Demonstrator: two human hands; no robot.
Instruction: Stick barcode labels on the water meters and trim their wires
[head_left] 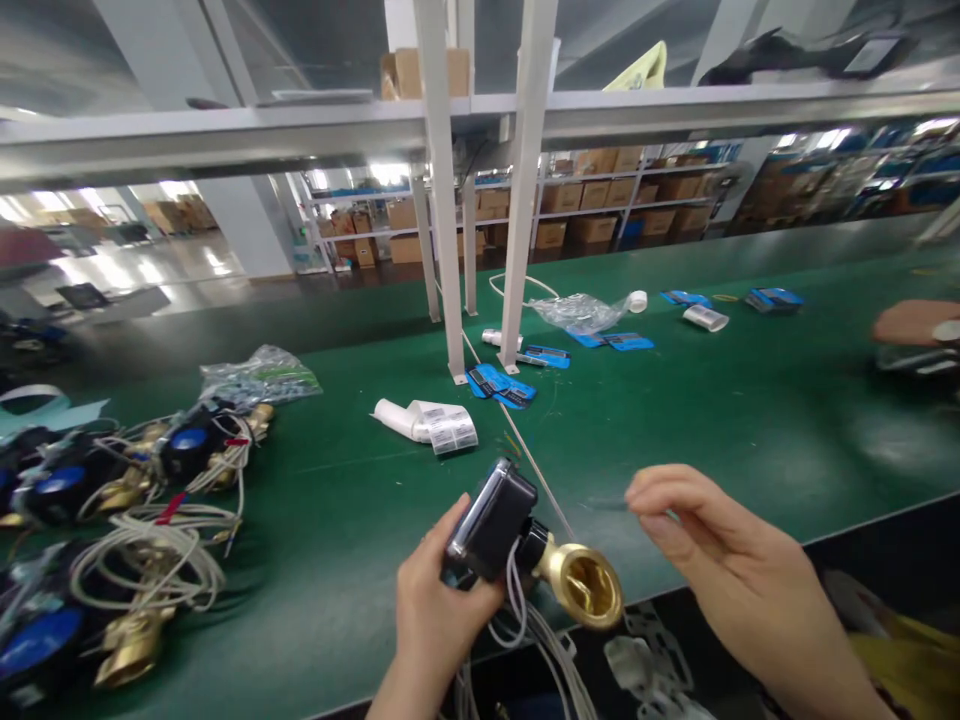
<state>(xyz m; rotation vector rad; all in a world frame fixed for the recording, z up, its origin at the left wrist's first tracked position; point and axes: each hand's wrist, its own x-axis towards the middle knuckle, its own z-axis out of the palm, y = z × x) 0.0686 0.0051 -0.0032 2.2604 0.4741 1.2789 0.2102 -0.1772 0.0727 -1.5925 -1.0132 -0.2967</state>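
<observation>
My left hand is wrapped round a black-cased water meter, tilted up above the table's near edge. Its round brass pipe end points toward the lower right, and pale grey cable hangs below it. To the right of the brass end, apart from it, my right hand is raised with thumb and fingertips drawn together in a pinch. Anything between those fingertips is too small or blurred to make out.
Several similar meters with coiled cables lie at the left. A label roll, blue cards and a plastic bag rest on the green table. White posts rise mid-table. Another person's hand shows at far right.
</observation>
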